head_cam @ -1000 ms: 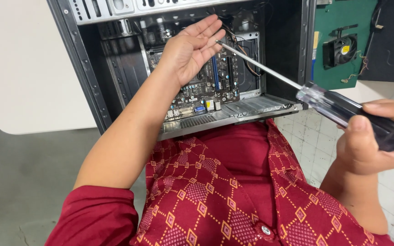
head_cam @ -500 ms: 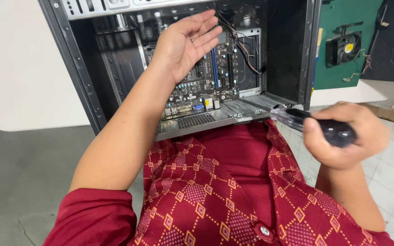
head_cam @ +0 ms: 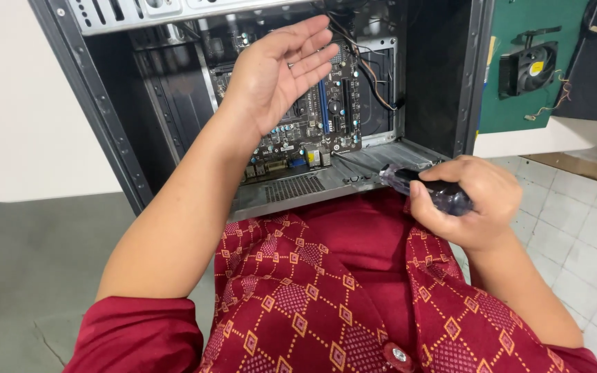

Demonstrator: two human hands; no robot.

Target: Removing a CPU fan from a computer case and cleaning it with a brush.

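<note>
One open computer case (head_cam: 139,131) fills the upper half of the view, from ten o'clock across to one o'clock, lying with its side panel off and its lower metal edge against the person's lap in a red patterned shirt (head_cam: 326,290). Inside the case sits a dark motherboard (head_cam: 312,128), at about twelve o'clock, studded with small capacitors, blue slots and rear ports; thin cables (head_cam: 367,76) loop over its upper right corner. At two o'clock, outside the case, a green board (head_cam: 519,41) carries a small black fan (head_cam: 528,68) with a yellow hub, standing on a white worktop (head_cam: 540,135). A pale tiled floor (head_cam: 582,228) shows at four o'clock, grey floor at eight o'clock.

Reaching in from seven o'clock, the left hand (head_cam: 274,76) hovers over the motherboard, palm up, fingers spread and loose, its grip empty. At three o'clock the right hand (head_cam: 471,200) is closed round the clear and black handle of a screwdriver (head_cam: 409,181), just beside the case's lower rim; the shaft points toward the case floor, its tip hard to make out.
</note>
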